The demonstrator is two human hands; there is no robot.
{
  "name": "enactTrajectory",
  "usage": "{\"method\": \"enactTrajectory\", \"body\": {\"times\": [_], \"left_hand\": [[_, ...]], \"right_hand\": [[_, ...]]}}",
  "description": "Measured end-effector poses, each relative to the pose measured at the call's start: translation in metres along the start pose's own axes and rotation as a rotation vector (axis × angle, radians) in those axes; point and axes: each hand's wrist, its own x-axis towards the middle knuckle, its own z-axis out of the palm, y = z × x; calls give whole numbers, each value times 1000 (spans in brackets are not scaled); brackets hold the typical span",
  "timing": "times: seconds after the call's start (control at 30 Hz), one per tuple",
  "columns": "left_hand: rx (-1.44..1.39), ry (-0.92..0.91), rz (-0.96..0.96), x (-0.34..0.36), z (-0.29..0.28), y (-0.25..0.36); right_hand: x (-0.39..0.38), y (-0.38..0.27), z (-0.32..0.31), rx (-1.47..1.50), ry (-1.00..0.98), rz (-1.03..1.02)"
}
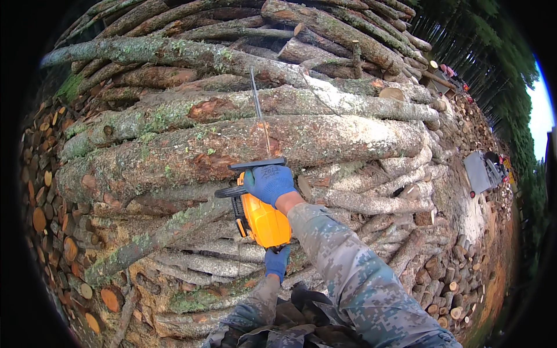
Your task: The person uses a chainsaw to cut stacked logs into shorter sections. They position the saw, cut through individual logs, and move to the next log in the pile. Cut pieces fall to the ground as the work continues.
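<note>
Your right hand (270, 182) is wrapped round the front handle (230, 191) and your left hand (277, 262) closed at the rear; beyond lies the thick, lichen-patched log (348, 139), and between your hands the orange chainsaw (264, 220), its slim guide bar (257, 104) crossing the log (contact unclear). It looks rigid and fairly heavy, so grip front and back, off the bar.

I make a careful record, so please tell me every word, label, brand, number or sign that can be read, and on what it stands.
Dark print on the back of the blue glove on the right hand: too small and blurred to read surely.
Orange chainsaw body: no readable text.
No other readable text.
</note>
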Motion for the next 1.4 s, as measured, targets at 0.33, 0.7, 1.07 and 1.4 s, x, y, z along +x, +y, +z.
{"method": "enactTrajectory", "body": {"times": [0.33,0.7,1.07,1.4], "left_hand": [[-149,-71,12,-57,18,53],[-188,-125,53,-58,15,49],[-80,-15,162,-4,-1,-6],[65,33,117,31,-16,-36]], "right_hand": [[18,-5,-23,-30,64,11],[18,-5,-22,-47,30,38],[5,-3,9,-19,74,13],[3,0,29,26,87,-8]]}}
